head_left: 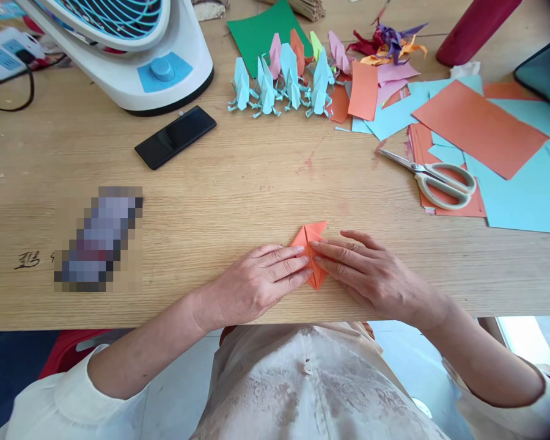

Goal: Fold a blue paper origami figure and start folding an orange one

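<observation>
A small piece of folded orange origami paper lies on the table near its front edge, with a crease down its middle and pointed top and bottom ends. My left hand rests flat on its left half, fingers stretched out. From the other side, the fingertips of my right hand press on the right half near the centre crease. One finger of that hand is lifted off the paper. Both thumbs are mostly hidden beneath the hands.
Scissors lie on orange and blue paper sheets at right. Folded paper figures stand at the back by a green sheet. A white fan, a black phone, a blurred device and a red bottle surround the workspace.
</observation>
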Demonstrator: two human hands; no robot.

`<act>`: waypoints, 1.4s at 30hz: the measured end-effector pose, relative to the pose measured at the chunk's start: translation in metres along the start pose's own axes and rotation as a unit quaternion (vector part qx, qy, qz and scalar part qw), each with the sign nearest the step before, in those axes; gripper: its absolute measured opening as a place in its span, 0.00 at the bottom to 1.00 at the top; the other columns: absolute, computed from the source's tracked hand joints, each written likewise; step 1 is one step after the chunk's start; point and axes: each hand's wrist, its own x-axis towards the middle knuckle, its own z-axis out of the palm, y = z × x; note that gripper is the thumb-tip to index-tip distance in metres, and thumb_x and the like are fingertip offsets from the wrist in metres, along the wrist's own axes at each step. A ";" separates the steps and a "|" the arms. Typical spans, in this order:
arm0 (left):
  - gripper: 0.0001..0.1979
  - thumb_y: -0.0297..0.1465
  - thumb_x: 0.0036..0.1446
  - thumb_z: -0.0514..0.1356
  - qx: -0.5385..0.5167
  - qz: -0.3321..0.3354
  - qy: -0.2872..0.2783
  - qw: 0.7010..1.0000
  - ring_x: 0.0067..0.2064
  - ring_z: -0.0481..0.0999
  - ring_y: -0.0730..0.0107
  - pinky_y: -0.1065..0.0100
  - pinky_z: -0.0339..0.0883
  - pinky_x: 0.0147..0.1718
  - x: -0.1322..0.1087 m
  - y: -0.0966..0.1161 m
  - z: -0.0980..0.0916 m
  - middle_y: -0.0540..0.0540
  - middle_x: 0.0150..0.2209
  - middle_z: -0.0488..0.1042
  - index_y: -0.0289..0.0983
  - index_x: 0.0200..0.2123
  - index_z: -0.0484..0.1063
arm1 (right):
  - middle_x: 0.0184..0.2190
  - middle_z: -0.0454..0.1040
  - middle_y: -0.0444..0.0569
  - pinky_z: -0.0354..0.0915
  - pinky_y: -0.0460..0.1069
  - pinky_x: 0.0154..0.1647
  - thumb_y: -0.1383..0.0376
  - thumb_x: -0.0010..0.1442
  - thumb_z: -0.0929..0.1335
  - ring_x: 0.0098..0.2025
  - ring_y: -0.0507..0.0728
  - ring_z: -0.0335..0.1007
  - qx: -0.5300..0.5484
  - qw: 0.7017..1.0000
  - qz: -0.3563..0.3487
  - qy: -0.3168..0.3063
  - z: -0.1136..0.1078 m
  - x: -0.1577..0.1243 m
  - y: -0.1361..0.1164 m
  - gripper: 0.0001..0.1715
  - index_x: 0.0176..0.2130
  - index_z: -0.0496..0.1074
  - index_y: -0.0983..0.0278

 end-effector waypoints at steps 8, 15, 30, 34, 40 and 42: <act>0.18 0.25 0.67 0.52 -0.005 0.003 0.006 1.000 0.65 0.66 0.62 0.58 0.60 0.63 -0.003 0.000 0.004 0.44 0.59 0.72 0.36 0.59 0.68 | 0.64 0.65 0.60 0.55 0.65 0.67 0.72 0.68 0.62 0.66 0.64 0.60 -0.005 1.000 0.003 0.000 0.002 -0.003 -0.001 0.22 0.60 0.68 0.71; 0.20 0.23 0.67 0.51 -0.020 0.013 0.001 1.000 0.65 0.66 0.63 0.60 0.60 0.62 -0.005 0.000 0.005 0.44 0.61 0.71 0.36 0.60 0.67 | 0.65 0.64 0.59 0.55 0.65 0.67 0.72 0.69 0.61 0.67 0.64 0.59 -0.015 1.000 0.000 0.002 0.003 -0.002 -0.001 0.20 0.58 0.69 0.71; 0.21 0.26 0.67 0.53 -0.024 0.009 -0.020 0.999 0.65 0.65 0.62 0.57 0.55 0.65 -0.002 0.002 0.001 0.45 0.61 0.71 0.40 0.61 0.66 | 0.58 0.72 0.62 0.59 0.65 0.65 0.72 0.67 0.64 0.61 0.64 0.68 0.003 0.996 0.068 0.054 0.007 0.006 -0.021 0.18 0.56 0.71 0.71; 0.21 0.25 0.66 0.54 -0.029 0.003 -0.035 0.999 0.66 0.64 0.59 0.53 0.55 0.64 -0.001 0.003 0.000 0.44 0.60 0.71 0.40 0.61 0.66 | 0.59 0.71 0.62 0.59 0.65 0.64 0.73 0.68 0.63 0.62 0.64 0.66 0.003 0.996 0.078 0.044 0.007 0.005 -0.025 0.17 0.55 0.71 0.71; 0.20 0.24 0.67 0.53 -0.035 -0.012 -0.058 0.998 0.66 0.61 0.59 0.52 0.53 0.64 0.000 0.008 -0.004 0.43 0.62 0.69 0.39 0.60 0.66 | 0.53 0.75 0.59 0.64 0.61 0.58 0.74 0.68 0.62 0.51 0.59 0.72 0.041 0.995 0.077 0.051 0.010 -0.003 -0.031 0.20 0.58 0.67 0.69; 0.20 0.23 0.66 0.53 -0.025 -0.015 -0.054 0.998 0.65 0.62 0.58 0.53 0.55 0.62 -0.001 0.010 -0.004 0.42 0.61 0.70 0.38 0.60 0.67 | 0.53 0.75 0.58 0.63 0.62 0.58 0.74 0.69 0.61 0.51 0.59 0.73 0.040 0.994 0.085 0.046 0.010 -0.003 -0.033 0.21 0.59 0.67 0.67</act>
